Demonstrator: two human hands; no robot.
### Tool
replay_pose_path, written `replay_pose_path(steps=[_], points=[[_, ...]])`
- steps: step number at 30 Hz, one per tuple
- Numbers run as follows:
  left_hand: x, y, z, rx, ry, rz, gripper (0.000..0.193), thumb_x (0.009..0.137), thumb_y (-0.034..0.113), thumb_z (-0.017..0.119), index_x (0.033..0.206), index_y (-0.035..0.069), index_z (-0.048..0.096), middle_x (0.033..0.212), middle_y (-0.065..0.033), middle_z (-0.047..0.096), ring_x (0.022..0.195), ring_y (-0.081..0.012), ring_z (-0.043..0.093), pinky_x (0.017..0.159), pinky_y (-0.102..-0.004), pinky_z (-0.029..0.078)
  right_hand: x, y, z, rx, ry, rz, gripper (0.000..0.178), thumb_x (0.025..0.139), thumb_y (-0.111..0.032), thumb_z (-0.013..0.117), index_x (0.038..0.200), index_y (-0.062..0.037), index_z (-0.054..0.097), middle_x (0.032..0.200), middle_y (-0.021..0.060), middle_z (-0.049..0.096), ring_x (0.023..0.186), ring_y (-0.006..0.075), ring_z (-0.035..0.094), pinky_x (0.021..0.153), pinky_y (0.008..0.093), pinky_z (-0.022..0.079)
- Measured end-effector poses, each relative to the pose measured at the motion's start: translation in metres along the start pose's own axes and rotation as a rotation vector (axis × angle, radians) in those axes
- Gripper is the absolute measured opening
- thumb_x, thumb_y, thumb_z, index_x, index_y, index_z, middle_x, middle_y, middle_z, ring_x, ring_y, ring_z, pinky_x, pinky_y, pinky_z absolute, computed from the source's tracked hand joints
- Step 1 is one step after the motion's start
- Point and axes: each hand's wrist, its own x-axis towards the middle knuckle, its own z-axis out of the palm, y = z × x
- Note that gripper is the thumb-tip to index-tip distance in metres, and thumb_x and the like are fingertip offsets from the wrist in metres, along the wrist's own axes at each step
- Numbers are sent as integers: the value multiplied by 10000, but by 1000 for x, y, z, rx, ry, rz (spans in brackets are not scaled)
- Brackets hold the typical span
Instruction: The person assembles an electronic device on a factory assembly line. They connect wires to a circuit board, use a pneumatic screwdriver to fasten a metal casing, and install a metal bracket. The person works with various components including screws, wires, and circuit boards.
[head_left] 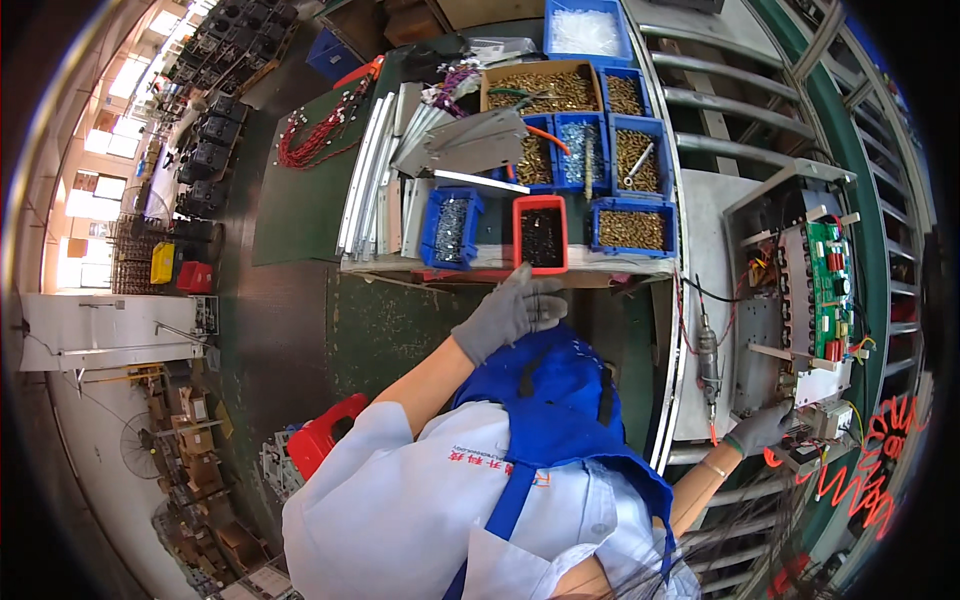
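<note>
My left hand [512,312], in a grey glove, is just in front of a red bin [520,262] of small black parts at the bench's front edge. Its fingers are apart, and nothing shows in them. Off to the right, my gloved right hand [762,430] has its fingers closed at the near edge of an open metal chassis [757,385]; the fingertips are partly hidden. A green circuit board [828,290] with red components is mounted in that chassis. Between bench and chassis lies a slim power screwdriver [708,360] with an orange cord end.
Blue bins [632,250] of brass and silver fasteners crowd the bench. Metal strips [370,180] and flat plates [465,143] lie left of them. A roller conveyor [730,95] runs along the right. Red wires [305,145] rest on a green surface, and a red container [325,435] stands at lower left.
</note>
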Motion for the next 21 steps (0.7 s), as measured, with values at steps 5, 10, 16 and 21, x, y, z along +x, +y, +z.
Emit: replay_pose_path(steps=[5, 10, 16, 21], points=[[-11, 83, -49, 587, 108, 431, 511, 944, 444, 553, 1228, 20, 569, 1071, -153, 664, 1011, -273, 647, 890, -343, 508, -50, -41, 13, -93, 114, -97, 597, 931, -385, 530, 1324, 62, 476, 1312, 243, 534, 1145, 352, 543, 988, 416, 410], [-26, 181, -208, 1302, 1100, 950, 473, 857, 336, 698, 1194, 19, 599, 1163, -183, 640, 1069, -306, 616, 914, -360, 481, -141, -48, 44, -80, -170, -46, 598, 941, -336, 559, 1355, 72, 418, 1328, 209, 499, 1134, 280, 531, 921, 377, 473], [-40, 253, -373, 1492, 1378, 182, 516, 779, 363, 738, 1145, 18, 623, 1124, -202, 646, 1018, -295, 633, 876, -375, 486, -231, -70, 99, 297, -543, 202, 453, 960, -262, 516, 1333, -9, 466, 1264, 139, 542, 1138, 239, 547, 910, 350, 473], [-56, 271, -340, 1594, 1164, 156, 411, 725, 372, 786, 892, 12, 678, 901, -168, 688, 827, -277, 664, 752, -396, 504, -270, -83, 126, 291, -639, 208, 447, 965, -265, 520, 1335, -19, 463, 1260, 131, 539, 1148, 249, 543, 915, 347, 469]])
